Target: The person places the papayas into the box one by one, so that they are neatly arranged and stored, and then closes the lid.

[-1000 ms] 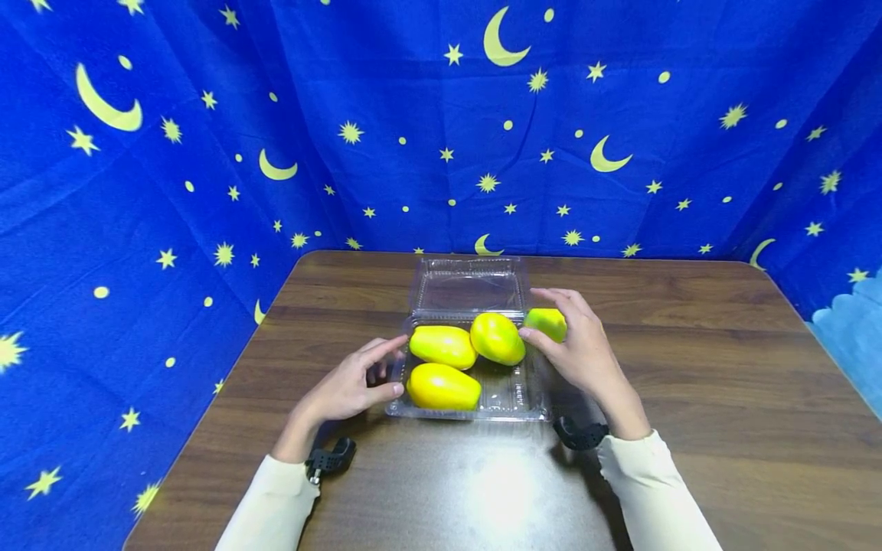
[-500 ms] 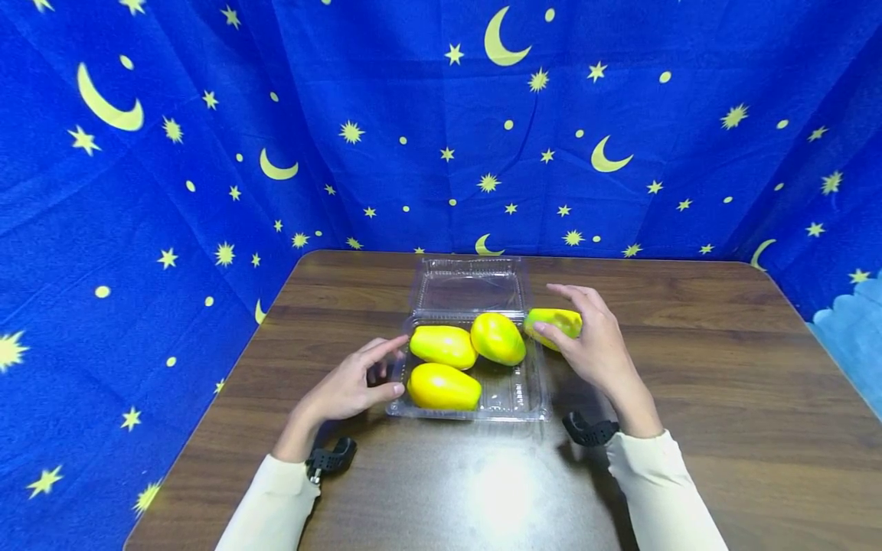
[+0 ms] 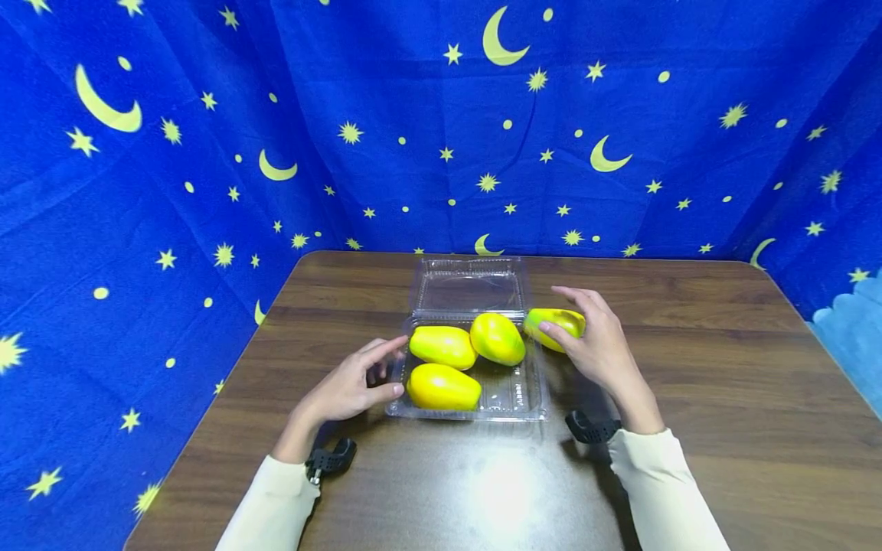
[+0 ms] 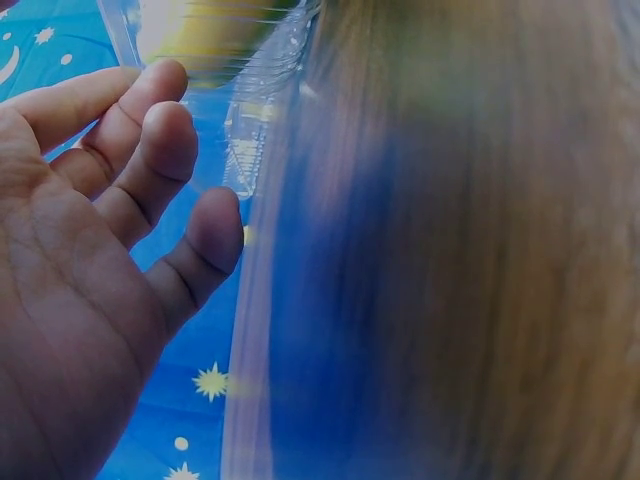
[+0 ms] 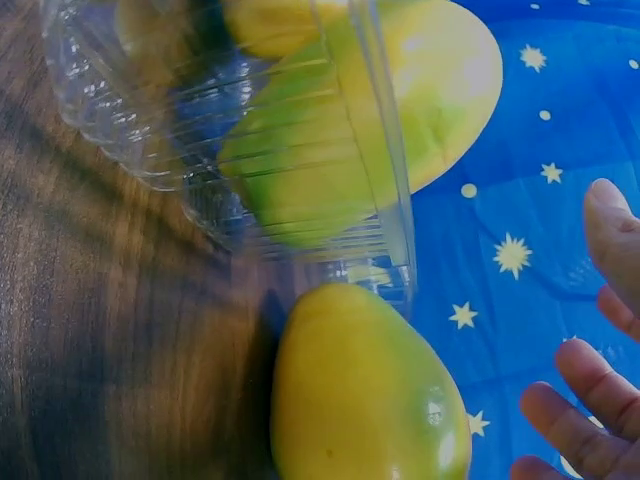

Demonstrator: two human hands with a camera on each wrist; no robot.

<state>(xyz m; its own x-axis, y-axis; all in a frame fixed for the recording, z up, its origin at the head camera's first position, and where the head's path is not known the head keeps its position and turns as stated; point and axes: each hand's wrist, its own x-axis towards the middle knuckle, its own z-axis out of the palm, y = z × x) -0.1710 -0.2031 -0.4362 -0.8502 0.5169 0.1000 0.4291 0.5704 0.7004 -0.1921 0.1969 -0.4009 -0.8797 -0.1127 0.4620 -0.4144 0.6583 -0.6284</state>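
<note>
A clear plastic clamshell box (image 3: pixel 503 394) lies on the table with its lid (image 3: pixel 470 289) folded back. Inside are three yellow papayas: one at the front (image 3: pixel 443 387), one behind it (image 3: pixel 442 346) and a greener one (image 3: pixel 498 339) at the back right. Another papaya (image 3: pixel 540 325) rests on the table just outside the box's right side. My right hand (image 3: pixel 594 337) is spread around that outer fruit; in the right wrist view its fingers (image 5: pixel 592 385) stand apart from the papaya (image 5: pixel 365 390). My left hand (image 3: pixel 351 383) is at the box's left side, fingers relaxed; whether they touch it, I cannot tell.
The brown wooden table (image 3: pixel 723 367) reaches back to a blue curtain (image 3: pixel 413 115) with moons and stars. A black wrist mount (image 3: pixel 332 457) sits on the left wrist and a similar mount (image 3: pixel 591 428) on the right.
My right hand has drawn back to the right, from the box's edge to around the outer papaya, which now shows more. The left hand and the fruit in the box stay put.
</note>
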